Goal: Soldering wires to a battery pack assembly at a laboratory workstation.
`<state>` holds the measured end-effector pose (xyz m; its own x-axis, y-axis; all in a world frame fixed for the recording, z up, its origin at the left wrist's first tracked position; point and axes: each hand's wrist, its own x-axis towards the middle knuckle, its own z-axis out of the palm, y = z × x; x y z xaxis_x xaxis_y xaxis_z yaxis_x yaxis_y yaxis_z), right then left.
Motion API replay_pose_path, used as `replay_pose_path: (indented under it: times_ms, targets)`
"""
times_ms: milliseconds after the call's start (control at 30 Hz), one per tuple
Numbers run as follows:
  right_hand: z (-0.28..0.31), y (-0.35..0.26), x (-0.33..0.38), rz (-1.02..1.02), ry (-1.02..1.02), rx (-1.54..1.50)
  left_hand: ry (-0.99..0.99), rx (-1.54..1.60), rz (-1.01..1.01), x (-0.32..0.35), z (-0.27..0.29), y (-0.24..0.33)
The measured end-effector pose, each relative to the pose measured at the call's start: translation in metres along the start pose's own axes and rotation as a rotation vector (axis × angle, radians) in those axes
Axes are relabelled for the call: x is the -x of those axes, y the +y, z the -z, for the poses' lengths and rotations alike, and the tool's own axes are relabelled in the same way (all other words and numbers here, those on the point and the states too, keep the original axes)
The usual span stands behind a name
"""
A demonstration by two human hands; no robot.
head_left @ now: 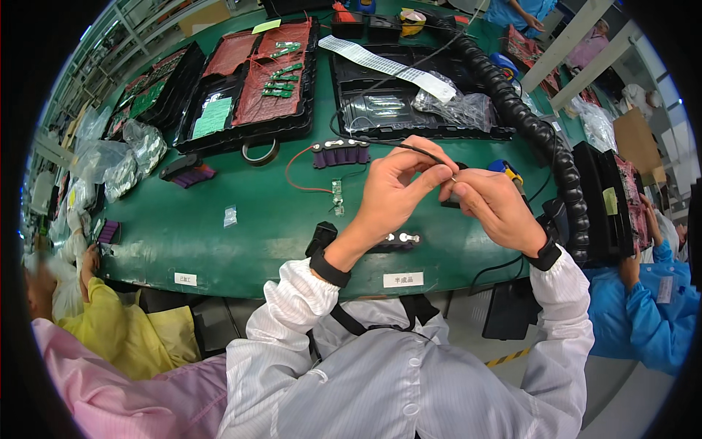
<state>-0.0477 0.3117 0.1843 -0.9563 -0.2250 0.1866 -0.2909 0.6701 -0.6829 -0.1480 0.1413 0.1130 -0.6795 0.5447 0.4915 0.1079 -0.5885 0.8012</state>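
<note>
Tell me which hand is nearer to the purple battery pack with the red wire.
Left. The left hand is just to the right of the purple battery pack; the right hand is farther right, beyond the left hand.

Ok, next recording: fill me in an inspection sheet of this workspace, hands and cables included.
Surface: green table, paper labels along its near edge.
Job's things: purple pack, red wire running to a circuit board; another pack, partly hidden by the left wrist.
Clutter: bags, tape roll, small packet, white strip lying across a black tray.
Hands: left hand pinches a slim black rod; right hand has its fingertips closed near the rod's tip, anything in them too small to tell.
Cables: thick ribbed hose on the right; the rod seems to trail a thin cable.
Surroundings: co-workers, yellow sleeve left, blue sleeve right.
</note>
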Motion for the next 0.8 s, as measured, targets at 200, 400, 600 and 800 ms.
replay_pose_path:
  times_ms: [200, 400, 600, 800]
  targets:
    - [-0.0011, -0.0023, -0.0005, 0.002, 0.023, -0.013, -0.001, -0.06, -0.013, 0.0016, 0.001, 0.0004]
    - [0.0015, -0.0022, 0.0016, -0.006, 0.034, 0.004, -0.038, -0.037, 0.05, 0.0018, 0.0018, 0.001]
    - [-0.0003, 0.0016, 0.0004, 0.087, 0.075, 0.109, -0.06, -0.024, 0.115, 0.0031, 0.0022, -0.001]
    - [-0.0015, 0.0041, 0.0024, 0.112, 0.181, 0.166, -0.012, -0.009, 0.057, 0.0026, 0.0028, 0.0043]
